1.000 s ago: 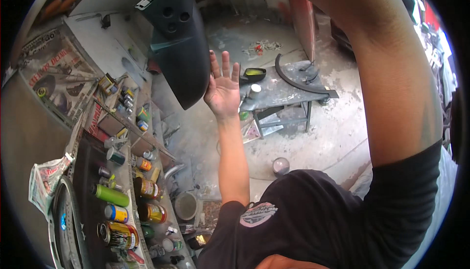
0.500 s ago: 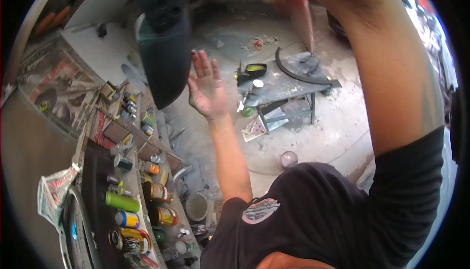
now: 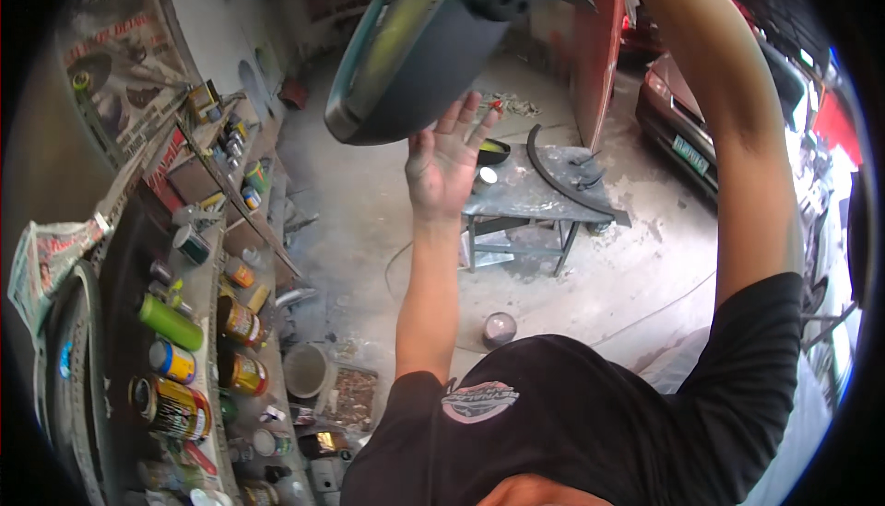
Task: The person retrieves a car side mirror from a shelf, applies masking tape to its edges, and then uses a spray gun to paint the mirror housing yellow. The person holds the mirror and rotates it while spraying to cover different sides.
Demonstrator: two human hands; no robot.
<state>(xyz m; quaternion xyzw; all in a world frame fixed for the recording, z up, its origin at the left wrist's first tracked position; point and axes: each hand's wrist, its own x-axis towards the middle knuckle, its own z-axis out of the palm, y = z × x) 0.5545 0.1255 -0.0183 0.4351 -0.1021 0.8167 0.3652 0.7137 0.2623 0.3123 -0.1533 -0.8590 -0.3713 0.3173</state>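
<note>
A dark grey car side mirror [image 3: 433, 64] is held up in front of me at the top of the picture. It is tilted, with its green-edged opening, yellowish inside, turned to the left and its mounting arm at the upper right. My left hand [image 3: 444, 170] is raised beneath it, palm toward me and fingers stretched out. Its fingertips are at the lower edge of the housing; whether they touch it I cannot tell. My right arm [image 3: 728, 91] reaches up past the top edge, so the right hand is out of sight.
Beyond my hand, a low work table [image 3: 535, 194] bears a second mirror housing [image 3: 493, 150], a small can [image 3: 486, 176] and a curved dark strip [image 3: 553, 179]. Shelves with paint cans [image 3: 241, 322] line the left. A bucket [image 3: 307, 370] and a round container [image 3: 499, 329] stand on the floor; a car [image 3: 678, 123] is at right.
The side mirror has moved right and turned from upright to slanted, bringing its opening into view. My left hand has shifted right with it, still open. My view has swung somewhat.
</note>
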